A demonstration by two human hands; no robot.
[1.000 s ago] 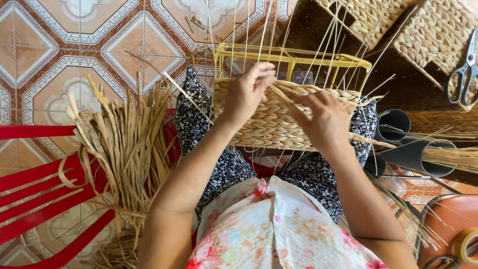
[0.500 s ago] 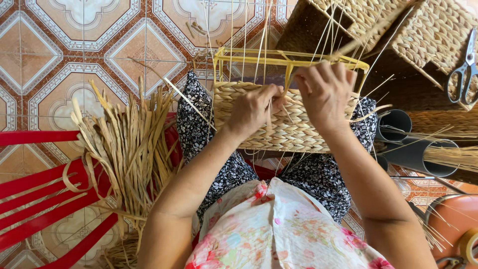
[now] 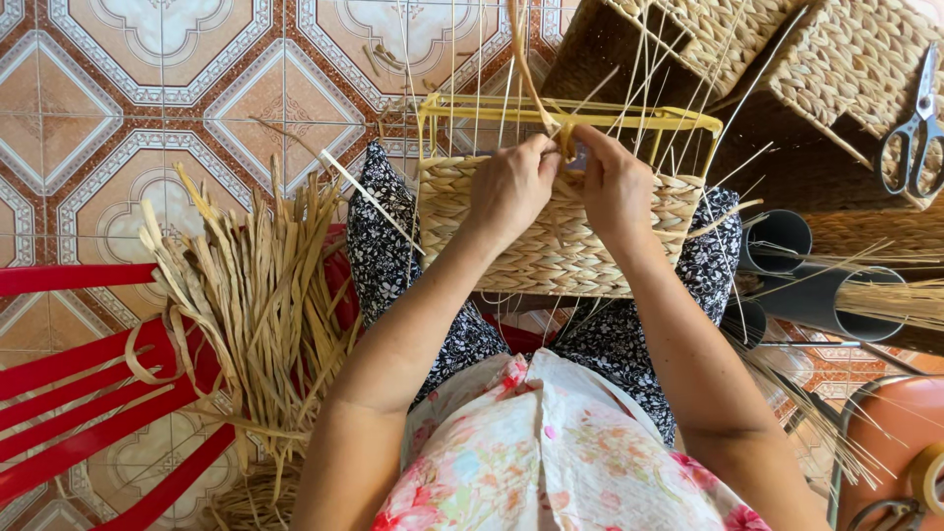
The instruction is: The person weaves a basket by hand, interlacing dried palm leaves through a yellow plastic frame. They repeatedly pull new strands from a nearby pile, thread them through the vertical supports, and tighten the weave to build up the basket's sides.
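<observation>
A half-woven straw basket [image 3: 551, 246] rests on my lap, built around a yellow frame [image 3: 678, 118] with thin upright stakes rising from it. My left hand [image 3: 511, 187] and my right hand [image 3: 615, 182] meet at the basket's top edge in the middle. Both pinch a flat straw strand [image 3: 526, 59] that runs up and away from the weave. The fingertips hide where the strand enters the weave.
A bundle of dried straw [image 3: 261, 295] lies on a red plastic chair [image 3: 88, 393] at my left. Finished woven baskets [image 3: 846, 69] and scissors [image 3: 914, 128] sit at upper right. Dark tubes [image 3: 816, 295] holding thin reeds stand on the right. Patterned floor tiles lie beyond.
Both hands moved up from the basket's front wall to its top edge and came together. The right hand swung left, drawing the strand upward.
</observation>
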